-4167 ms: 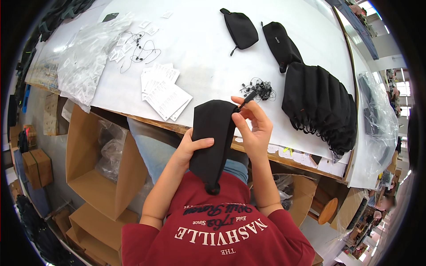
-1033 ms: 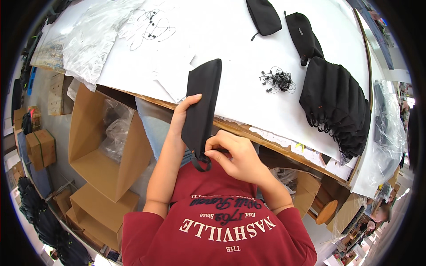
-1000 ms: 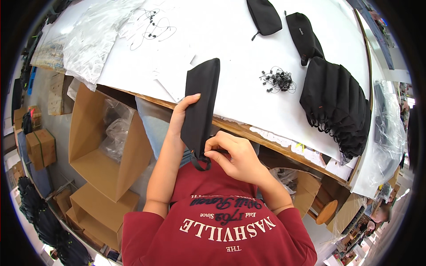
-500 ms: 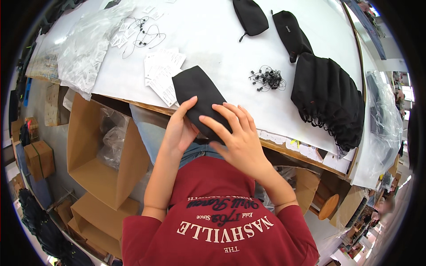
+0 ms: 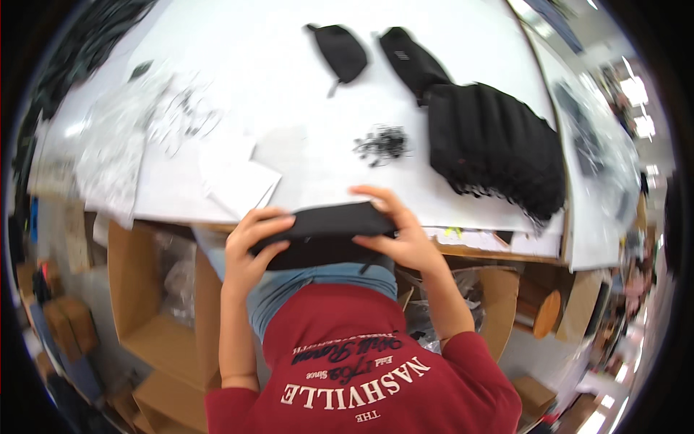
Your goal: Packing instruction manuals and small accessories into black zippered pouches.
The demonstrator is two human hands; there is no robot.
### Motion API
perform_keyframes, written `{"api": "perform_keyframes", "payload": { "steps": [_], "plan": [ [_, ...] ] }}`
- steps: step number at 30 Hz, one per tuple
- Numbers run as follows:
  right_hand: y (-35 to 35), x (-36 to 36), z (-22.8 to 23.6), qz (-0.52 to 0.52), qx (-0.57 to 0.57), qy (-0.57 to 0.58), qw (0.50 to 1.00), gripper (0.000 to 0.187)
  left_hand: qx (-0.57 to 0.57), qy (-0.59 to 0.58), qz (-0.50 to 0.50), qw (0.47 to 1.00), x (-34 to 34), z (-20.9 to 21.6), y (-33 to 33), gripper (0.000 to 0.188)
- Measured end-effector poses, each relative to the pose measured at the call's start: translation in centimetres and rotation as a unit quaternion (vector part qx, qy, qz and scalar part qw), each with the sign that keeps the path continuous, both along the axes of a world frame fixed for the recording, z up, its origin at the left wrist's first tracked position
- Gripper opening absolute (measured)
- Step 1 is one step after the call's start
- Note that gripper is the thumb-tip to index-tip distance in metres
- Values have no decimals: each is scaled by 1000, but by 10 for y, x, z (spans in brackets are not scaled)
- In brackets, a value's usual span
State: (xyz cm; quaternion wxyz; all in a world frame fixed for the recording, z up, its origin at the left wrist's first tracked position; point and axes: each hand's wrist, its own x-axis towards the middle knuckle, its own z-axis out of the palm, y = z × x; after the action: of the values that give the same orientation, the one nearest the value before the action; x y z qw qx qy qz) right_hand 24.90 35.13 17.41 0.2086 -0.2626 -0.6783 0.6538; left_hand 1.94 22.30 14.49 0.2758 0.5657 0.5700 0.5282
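Held level at the table's front edge, a black zip pouch (image 5: 322, 235) spans the gap between my two hands. My left hand (image 5: 253, 242) grips its left end, fingers on top and thumb nearer me. My right hand (image 5: 397, 228) pinches the right end in the same way. Beyond the pouch lie white cards (image 5: 242, 181) in a loose stack and a tangle of black looped cords (image 5: 383, 145). Farther back rest two similar pouches, one small (image 5: 341, 54) and one longer (image 5: 412, 61). Motion blurs the view somewhat.
A row of black pouches (image 5: 495, 148) is packed together on the right of the white table (image 5: 289, 87). Clear plastic bags with tags (image 5: 116, 145) lie at the left. Open cardboard boxes (image 5: 152, 304) stand below the table edge, left and right.
The pouch has turned from upright and slanting to lying crosswise. My right hand has shifted from its face to its right end, my left hand to its left end. The view has also shifted.
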Motion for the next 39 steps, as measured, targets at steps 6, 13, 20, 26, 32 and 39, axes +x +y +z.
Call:
{"api": "perform_keyframes", "payload": {
  "steps": [6,13,20,26,32,39],
  "plan": [
    [9,13,-9,-9,39,10,999,26,-50,6,-58,997,11,6,8,41],
    [29,90,-1,-250,105,1,962,23,-82,-131,-83,985,32,-6,28,57],
    [126,224,27,-694,190,191,668,37,-170,-119,-149,967,28,-26,21,37],
    [223,339,-19,-754,166,-10,635,43,-241,-157,-173,942,40,-40,25,27],
    [234,318,-29,-736,82,45,670,38,-251,-171,-145,942,43,-35,27,23],
    [224,316,-20,-665,-17,198,720,41,-249,-177,-151,940,44,-42,29,21]
  ]
}}
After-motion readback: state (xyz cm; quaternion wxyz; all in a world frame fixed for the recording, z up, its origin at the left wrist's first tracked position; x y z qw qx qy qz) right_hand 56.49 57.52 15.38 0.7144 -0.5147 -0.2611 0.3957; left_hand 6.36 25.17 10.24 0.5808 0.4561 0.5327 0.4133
